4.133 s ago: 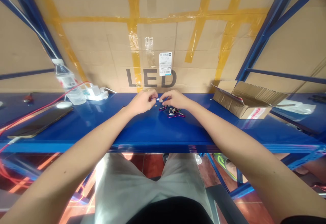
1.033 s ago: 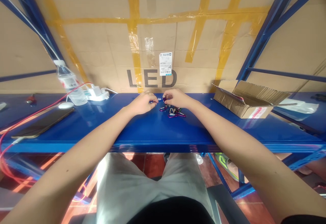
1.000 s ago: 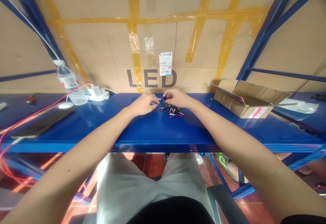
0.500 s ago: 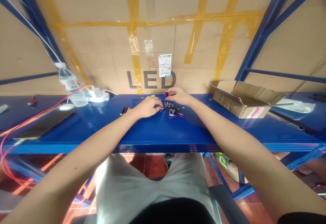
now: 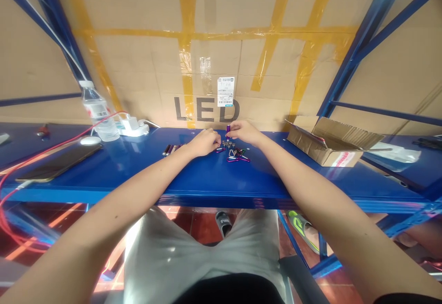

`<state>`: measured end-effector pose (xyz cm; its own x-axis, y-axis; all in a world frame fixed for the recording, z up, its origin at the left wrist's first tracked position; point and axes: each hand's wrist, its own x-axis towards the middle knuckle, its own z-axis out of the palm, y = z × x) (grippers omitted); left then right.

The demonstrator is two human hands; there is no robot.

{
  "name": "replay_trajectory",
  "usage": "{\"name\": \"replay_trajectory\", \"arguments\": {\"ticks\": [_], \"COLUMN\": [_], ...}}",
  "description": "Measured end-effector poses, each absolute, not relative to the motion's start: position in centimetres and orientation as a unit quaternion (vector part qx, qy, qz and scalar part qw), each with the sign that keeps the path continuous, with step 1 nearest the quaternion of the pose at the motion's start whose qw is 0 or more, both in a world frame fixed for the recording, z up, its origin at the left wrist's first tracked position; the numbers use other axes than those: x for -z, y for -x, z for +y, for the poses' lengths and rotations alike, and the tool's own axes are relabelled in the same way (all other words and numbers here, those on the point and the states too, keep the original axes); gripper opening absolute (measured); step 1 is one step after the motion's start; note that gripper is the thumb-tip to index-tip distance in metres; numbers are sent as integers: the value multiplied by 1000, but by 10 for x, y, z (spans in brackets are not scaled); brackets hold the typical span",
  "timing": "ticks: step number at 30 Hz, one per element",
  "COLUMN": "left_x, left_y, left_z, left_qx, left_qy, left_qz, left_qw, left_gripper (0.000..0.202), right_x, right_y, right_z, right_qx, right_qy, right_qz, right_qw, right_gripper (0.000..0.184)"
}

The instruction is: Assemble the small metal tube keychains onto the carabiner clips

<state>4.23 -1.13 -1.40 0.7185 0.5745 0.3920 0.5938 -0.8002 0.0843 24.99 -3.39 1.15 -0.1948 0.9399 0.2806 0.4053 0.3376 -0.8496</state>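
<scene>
My right hand (image 5: 244,131) pinches a small purple tube (image 5: 228,130) that stands upright above the blue tabletop. Just left of it, my left hand (image 5: 207,142) is closed, its fingertips bent together low over the table. Whatever those fingertips hold is too small to make out. Between and below the hands lies a little pile of small metal parts (image 5: 228,144). Purple carabiner clips (image 5: 237,159) lie on the near side of the pile. Several short tubes (image 5: 169,150) in dark and purple tones lie in a row beside my left hand, which partly hides them.
An open cardboard box (image 5: 331,143) stands to the right. On the left are a water bottle (image 5: 100,115), a white power strip (image 5: 133,128), a phone (image 5: 58,163) and a red cable (image 5: 69,136). A large taped cardboard sheet (image 5: 155,78) rises behind the blue table (image 5: 214,179).
The fingers of my left hand have drawn together from a looser, parted pose. My right hand keeps the purple tube upright in about the same place. The camera view has shifted slightly.
</scene>
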Motion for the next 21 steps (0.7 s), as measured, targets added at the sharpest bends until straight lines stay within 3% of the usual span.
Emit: {"name": "replay_trajectory", "arguments": {"ticks": [9, 21], "left_x": [4, -2], "left_y": [-25, -17], "left_z": [-17, -29], "left_qx": [488, 437], "left_qy": [770, 781], "left_qz": [-348, -336], "left_qw": [-219, -294], "left_gripper": [7, 8], "right_x": [-9, -6], "right_y": [-233, -219], "right_z": [-46, -54], "right_qx": [-363, -407], "right_qy": [454, 426], "right_qz": [-718, -718], "right_qw": [384, 370], "right_gripper": [12, 15]}}
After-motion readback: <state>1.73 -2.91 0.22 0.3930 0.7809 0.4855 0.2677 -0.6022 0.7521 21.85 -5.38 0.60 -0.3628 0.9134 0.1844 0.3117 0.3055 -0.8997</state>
